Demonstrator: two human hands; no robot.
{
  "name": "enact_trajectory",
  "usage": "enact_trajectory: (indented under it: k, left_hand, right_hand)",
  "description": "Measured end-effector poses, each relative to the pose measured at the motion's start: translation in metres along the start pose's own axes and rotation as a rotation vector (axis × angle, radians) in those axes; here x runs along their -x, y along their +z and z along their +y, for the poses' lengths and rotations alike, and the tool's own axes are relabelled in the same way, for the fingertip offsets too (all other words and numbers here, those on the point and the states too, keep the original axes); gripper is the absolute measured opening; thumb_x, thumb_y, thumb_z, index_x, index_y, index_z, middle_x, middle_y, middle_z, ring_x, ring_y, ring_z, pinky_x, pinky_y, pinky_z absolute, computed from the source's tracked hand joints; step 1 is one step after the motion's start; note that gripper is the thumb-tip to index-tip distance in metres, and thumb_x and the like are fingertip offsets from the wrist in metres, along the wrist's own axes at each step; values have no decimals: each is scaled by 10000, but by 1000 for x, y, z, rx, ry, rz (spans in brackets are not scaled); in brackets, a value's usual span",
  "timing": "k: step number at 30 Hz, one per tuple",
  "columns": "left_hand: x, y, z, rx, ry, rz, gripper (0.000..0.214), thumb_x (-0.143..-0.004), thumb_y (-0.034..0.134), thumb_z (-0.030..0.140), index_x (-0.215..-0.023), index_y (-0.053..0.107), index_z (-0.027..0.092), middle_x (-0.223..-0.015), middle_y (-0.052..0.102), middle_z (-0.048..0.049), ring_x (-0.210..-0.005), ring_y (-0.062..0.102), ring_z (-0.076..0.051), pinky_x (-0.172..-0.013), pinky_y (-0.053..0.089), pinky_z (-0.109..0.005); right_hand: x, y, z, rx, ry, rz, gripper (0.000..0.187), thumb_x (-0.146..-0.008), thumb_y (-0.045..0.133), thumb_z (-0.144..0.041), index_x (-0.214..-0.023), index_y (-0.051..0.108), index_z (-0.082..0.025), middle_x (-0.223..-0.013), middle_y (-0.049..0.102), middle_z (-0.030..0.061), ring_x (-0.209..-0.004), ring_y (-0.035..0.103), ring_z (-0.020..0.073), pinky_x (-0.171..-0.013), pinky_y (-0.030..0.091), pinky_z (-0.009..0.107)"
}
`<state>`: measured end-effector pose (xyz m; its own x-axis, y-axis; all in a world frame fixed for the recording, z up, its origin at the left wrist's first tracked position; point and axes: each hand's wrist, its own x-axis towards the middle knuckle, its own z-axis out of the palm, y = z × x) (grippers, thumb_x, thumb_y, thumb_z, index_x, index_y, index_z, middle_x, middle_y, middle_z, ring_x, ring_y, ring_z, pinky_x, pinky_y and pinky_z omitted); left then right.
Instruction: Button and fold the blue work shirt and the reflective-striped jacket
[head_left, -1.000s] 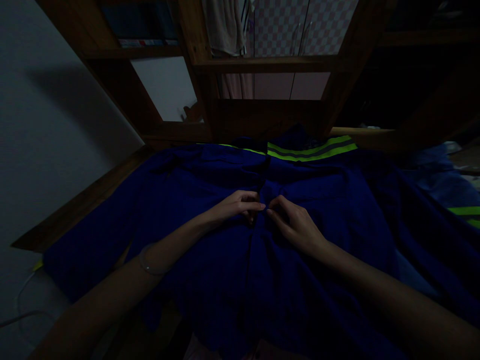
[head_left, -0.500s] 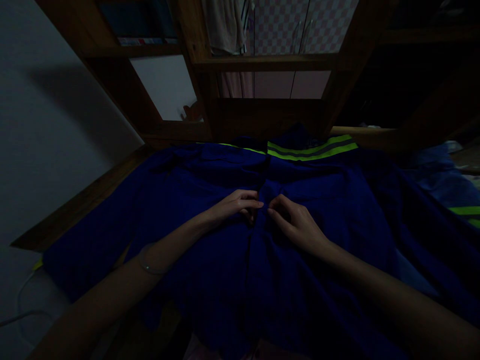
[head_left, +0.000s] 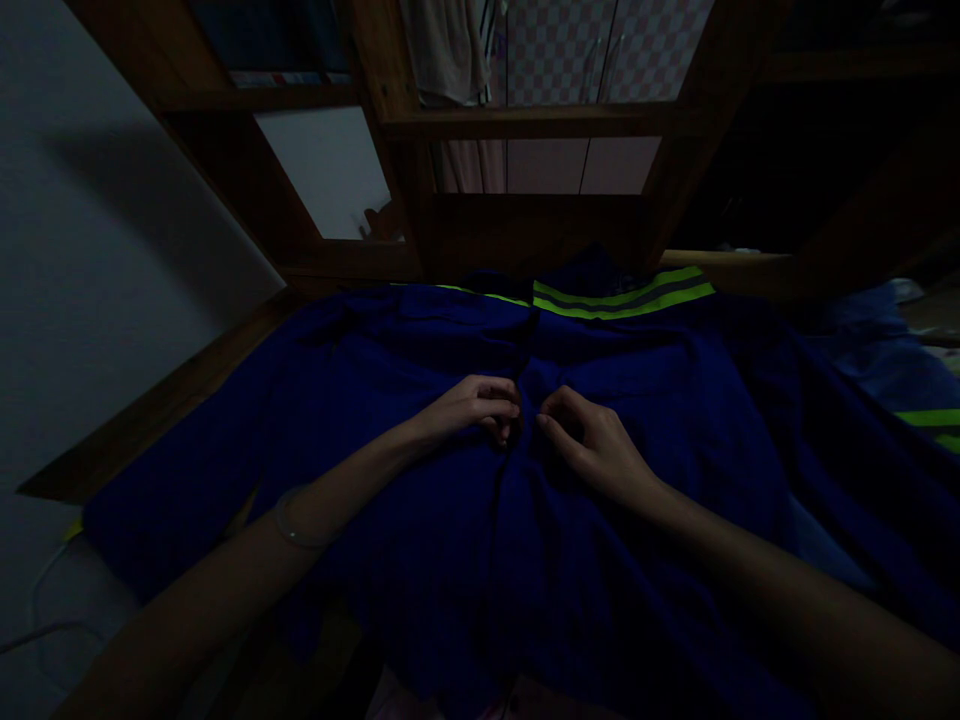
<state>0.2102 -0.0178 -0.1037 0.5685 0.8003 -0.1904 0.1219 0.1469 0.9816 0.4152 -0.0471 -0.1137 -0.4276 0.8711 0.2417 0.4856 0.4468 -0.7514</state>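
Note:
A dark blue work jacket lies spread out in front of me, sleeves out to both sides, with a yellow-green and grey reflective band across its far part. My left hand is at the front opening, its fingers curled and pinching the left edge of the cloth. Opposite it, my right hand pinches the right front edge between thumb and forefinger. A narrow gap separates the two hands. Any button between the fingers is too dark to make out.
A wooden frame with rails stands behind the jacket. To the left is a pale wall, with a white cable below it. Lighter blue clothing with a reflective strip lies at the right.
The fingertips of my left hand have drawn back and curled in slightly, widening the gap to my right hand. My right hand keeps its pinch. The jacket lies almost the same.

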Motion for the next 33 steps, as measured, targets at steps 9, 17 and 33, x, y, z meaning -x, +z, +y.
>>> enact_trajectory:
  k: [9,17,33]
  left_hand:
    - [-3,-2,-4,-84,15,7,257,-743,655,317,-864,581,102,-682,620,-25,-543,590,-103,-552,501,-234]
    - [-1,-6,-5,-144,27,18,242,-753,652,315,-865,623,102,-723,640,-37,-571,601,-101,-557,499,-213]
    - [-1,-3,-5,-181,7,-26,308,-787,611,394,-794,636,87,-728,662,-73,-595,618,-118,-587,503,-229]
  right_hand:
    - [0,3,2,0,11,21,112,-904,464,-289,-874,519,-197,-696,556,-22,-603,533,105,-561,369,228]
    - [1,2,-1,-10,13,23,118,-897,476,-292,-866,537,-196,-704,583,-15,-612,554,110,-561,382,231]
    - [0,3,5,-100,83,-4,174,-904,459,-350,-880,537,-197,-693,586,-11,-611,553,114,-553,387,221]
